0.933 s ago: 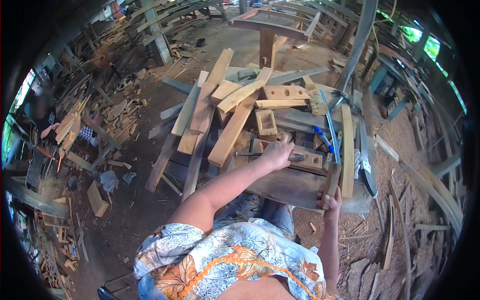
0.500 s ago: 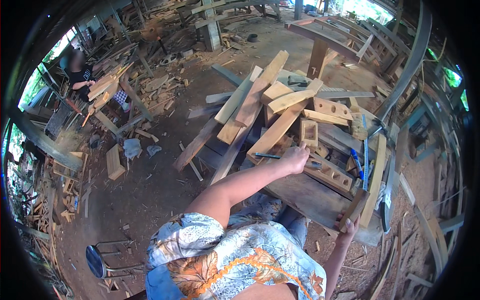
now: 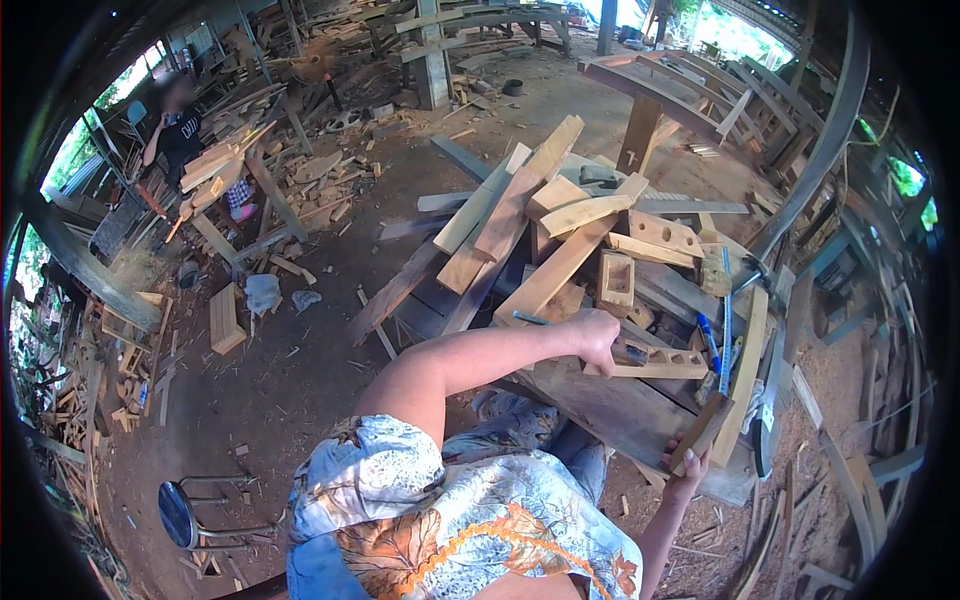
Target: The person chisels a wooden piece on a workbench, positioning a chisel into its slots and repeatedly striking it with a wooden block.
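My left hand (image 3: 597,338) reaches across the workbench, its fingers closed at the left end of a pale wooden block with mortise holes (image 3: 660,362). A small dark thing lies by the block's holes, too small to name. Near the bench's front right corner, my right hand (image 3: 686,470) grips a short brown wooden piece (image 3: 706,432), held tilted. Beyond the left hand stands another mortised block (image 3: 615,284). A blue marker (image 3: 709,342) and a long blue ruler (image 3: 726,320) lie to the right of the block I touch.
Stacked boards (image 3: 520,200) cover the bench's far left side. A curved wooden piece (image 3: 745,375) lies along its right edge. On the floor at left stands a stool (image 3: 178,515). Another person (image 3: 180,135) is beside a wood pile at the far left.
My left hand has come nearer and the mortised block has turned to lie more level across the view. My right hand, still holding the brown piece, has shifted slightly. The other person has raised a hand.
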### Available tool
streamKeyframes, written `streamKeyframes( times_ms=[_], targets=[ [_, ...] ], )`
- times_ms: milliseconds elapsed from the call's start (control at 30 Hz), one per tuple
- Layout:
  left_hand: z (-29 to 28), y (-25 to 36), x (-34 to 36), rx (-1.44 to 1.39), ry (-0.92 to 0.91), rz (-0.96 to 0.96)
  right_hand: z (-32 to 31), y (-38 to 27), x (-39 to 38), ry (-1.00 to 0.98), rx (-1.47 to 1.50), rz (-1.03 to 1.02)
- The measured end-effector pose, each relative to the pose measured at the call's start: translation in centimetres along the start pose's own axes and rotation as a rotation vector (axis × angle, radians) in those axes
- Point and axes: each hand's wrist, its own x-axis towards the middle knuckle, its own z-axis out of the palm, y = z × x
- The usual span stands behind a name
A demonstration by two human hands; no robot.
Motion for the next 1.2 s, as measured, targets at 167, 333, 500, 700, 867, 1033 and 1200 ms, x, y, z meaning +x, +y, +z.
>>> streamKeyframes(
  times_ms=[167, 333, 500, 700, 867, 1033, 1200],
  targets=[
    [1.2, -0.4, -0.4, -0.542, -0.047, -0.067, 0.1, -0.1, -0.1, 0.034, -0.029, 0.028],
    [2.4, -1.5, -1.6, -1.148, -0.169, -0.242, 0.3, -0.1, -0.1, 0.019, 0.001, -0.006],
    [0.5, -3.2, -5.8, -1.341, -0.176, -0.332, 0.1, -0.1, -0.1, 0.011, -0.005, -0.005],
    [-2.1, -7.4, -14.0, -1.889, 0.198, -0.166, 0.0, 0.0, -0.1, 0.01, -0.03, -0.012],
    [-3.9, -12.8, -18.3, -2.113, 0.516, -0.02, 0.2, -0.1, -0.1, 0.017, -0.046, -0.026],
    [-3.8, -16.8, -20.5, -2.148, 0.686, -0.054, 0.5, -0.3, -0.1, 0.023, -0.067, 0.008],
    [-3.6, -16.7, -19.6, -1.919, 0.686, -0.227, 0.5, -0.3, 0.1, 0.018, -0.086, 0.008]
  ],
)
